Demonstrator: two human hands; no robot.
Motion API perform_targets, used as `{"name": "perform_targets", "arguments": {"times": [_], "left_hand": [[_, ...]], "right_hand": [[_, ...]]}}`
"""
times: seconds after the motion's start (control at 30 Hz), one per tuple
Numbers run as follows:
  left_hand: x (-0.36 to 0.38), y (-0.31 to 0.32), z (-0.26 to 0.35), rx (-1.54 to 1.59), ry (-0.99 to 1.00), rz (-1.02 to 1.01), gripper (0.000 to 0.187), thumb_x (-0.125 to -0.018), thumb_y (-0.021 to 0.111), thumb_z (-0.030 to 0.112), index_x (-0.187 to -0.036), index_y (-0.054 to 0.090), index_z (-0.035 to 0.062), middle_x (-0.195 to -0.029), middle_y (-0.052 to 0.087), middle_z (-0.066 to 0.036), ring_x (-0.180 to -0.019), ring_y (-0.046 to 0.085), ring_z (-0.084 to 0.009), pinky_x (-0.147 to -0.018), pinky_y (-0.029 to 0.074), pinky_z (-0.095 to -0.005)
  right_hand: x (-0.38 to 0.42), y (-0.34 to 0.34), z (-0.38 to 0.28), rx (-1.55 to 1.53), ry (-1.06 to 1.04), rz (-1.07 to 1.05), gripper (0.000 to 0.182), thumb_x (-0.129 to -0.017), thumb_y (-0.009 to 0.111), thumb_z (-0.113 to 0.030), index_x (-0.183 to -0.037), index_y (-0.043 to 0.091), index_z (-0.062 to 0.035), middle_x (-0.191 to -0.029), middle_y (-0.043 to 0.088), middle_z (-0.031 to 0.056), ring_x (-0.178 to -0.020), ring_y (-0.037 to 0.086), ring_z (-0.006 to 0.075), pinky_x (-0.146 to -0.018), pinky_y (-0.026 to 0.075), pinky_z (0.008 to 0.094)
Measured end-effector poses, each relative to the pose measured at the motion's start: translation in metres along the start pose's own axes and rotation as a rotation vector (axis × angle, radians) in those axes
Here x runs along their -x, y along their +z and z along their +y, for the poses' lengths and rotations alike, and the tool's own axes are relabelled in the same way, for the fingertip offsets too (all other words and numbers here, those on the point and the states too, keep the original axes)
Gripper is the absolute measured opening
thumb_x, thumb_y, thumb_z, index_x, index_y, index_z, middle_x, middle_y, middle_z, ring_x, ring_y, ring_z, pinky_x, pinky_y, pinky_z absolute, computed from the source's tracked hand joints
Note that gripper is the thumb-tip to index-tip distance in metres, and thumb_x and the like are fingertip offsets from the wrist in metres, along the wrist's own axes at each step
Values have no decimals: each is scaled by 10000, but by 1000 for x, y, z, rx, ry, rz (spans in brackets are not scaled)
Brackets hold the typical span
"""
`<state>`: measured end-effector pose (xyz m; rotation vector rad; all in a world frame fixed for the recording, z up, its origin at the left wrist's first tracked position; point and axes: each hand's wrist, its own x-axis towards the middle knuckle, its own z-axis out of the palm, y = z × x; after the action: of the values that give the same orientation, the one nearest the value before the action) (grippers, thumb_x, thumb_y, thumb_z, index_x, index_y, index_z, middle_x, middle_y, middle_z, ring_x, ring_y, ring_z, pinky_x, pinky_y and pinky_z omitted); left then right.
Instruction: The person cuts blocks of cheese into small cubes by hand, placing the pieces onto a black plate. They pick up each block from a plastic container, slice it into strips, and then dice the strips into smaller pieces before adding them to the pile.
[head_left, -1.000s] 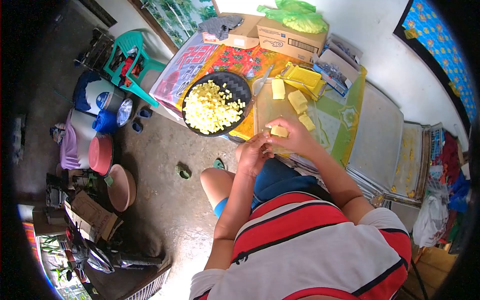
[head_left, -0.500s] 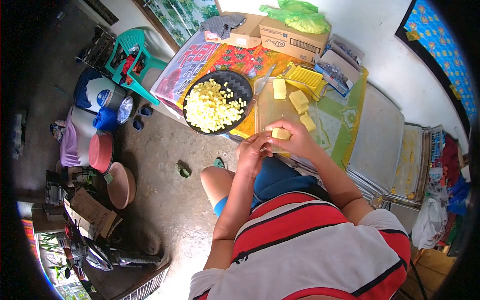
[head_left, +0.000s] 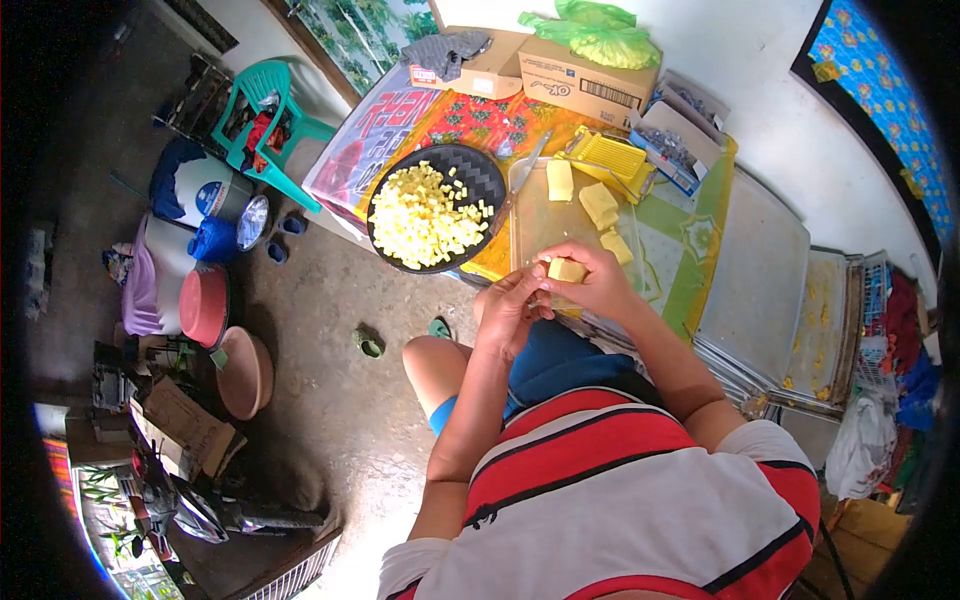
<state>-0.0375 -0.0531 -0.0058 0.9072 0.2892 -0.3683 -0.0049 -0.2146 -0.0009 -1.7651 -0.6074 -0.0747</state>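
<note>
My right hand [head_left: 592, 281] is closed round a yellow block [head_left: 567, 270] over the near edge of a clear rectangular tray [head_left: 528, 232]. Beside it, my left hand [head_left: 510, 305] has its thumb and fingers pinched together, nearly touching the right fingers; what they hold is too small to make out. Several more yellow pieces [head_left: 598, 204] lie in the tray. Left of the tray stands a round black tray [head_left: 482, 178] heaped with small yellow cubes [head_left: 420, 215]. A knife [head_left: 530, 160] rests between the two trays. Behind is a yellow ridged slicer [head_left: 610, 158].
Cardboard boxes [head_left: 570, 75] with a green plastic bag [head_left: 600, 35] stand at the table's back. An open box of small packets [head_left: 675, 140] is at the right, near large metal trays [head_left: 750, 270]. A green chair [head_left: 300, 130] stands left of the table.
Both hands have shifted very slightly to the right with the block. The fingers of my left hand have moved in closer to the right hand.
</note>
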Motion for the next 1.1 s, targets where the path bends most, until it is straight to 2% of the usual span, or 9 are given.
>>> {"name": "perform_targets", "arguments": {"times": [0.1,0.17,0.37,0.57,0.7,0.8,0.87,1.0,1.1], "left_hand": [[-12,-9,-2,-53,24,47,183,-828,686,216,-873,645,43,-671,600,-8,-542,540,-80,-513,457,-219],[-34,-27,-1,-305,240,157,87,-835,655,148,-864,659,66,-722,619,-28,-602,570,-105,-532,469,-238],[-92,-95,27,-1435,674,605,289,-717,753,295,-823,655,44,-807,633,-65,-755,604,-221,-675,476,-355],[-108,-99,43,-1799,514,736,314,-687,737,380,-825,667,106,-953,606,-62,-981,544,-284,-822,419,-459],[-116,-107,40,-1756,602,770,307,-713,712,382,-857,673,114,-972,602,-78,-986,544,-299,-826,415,-484],[-115,-108,37,-1695,714,784,263,-738,701,330,-888,680,115,-982,604,-88,-975,550,-294,-815,429,-471],[-108,-99,35,-1636,777,781,225,-751,704,265,-908,682,105,-986,610,-93,-948,563,-278,-798,447,-434],[-93,-78,21,-1055,657,227,267,-751,709,119,-999,659,35,-975,613,-100,-895,560,-213,-753,453,-320],[-80,-61,3,-833,548,-34,297,-757,715,85,-1043,649,37,-945,608,-51,-844,535,-140,-719,438,-261]], "right_hand": [[0,0,8,10,15,25,353,-722,757,-148,-1030,620,-42,-972,650,88,-907,624,188,-804,472,297],[-3,-4,32,-96,144,64,373,-713,761,-190,-1023,614,-43,-966,647,96,-891,623,195,-792,472,296],[6,-20,92,235,456,15,429,-696,740,-328,-988,583,-55,-872,625,107,-821,612,222,-733,476,331],[14,7,116,550,440,-81,451,-698,689,-357,-1030,577,-72,-910,634,168,-864,614,327,-757,479,412],[7,13,122,521,545,-71,480,-692,674,-372,-1058,578,-78,-924,638,179,-889,612,358,-781,477,439],[3,19,135,475,320,113,450,-710,688,-337,-1050,574,-65,-854,647,137,-779,631,292,-689,496,391],[-2,14,126,31,543,50,402,-730,697,-300,-1033,575,-66,-830,638,86,-717,604,198,-608,475,331],[-14,8,92,-614,776,53,311,-777,695,-229,-1023,570,-87,-802,596,-12,-629,507,49,-493,388,226],[-17,6,77,-770,765,57,298,-790,689,-221,-1039,563,-117,-797,588,-31,-613,499,48,-478,371,225]]}}
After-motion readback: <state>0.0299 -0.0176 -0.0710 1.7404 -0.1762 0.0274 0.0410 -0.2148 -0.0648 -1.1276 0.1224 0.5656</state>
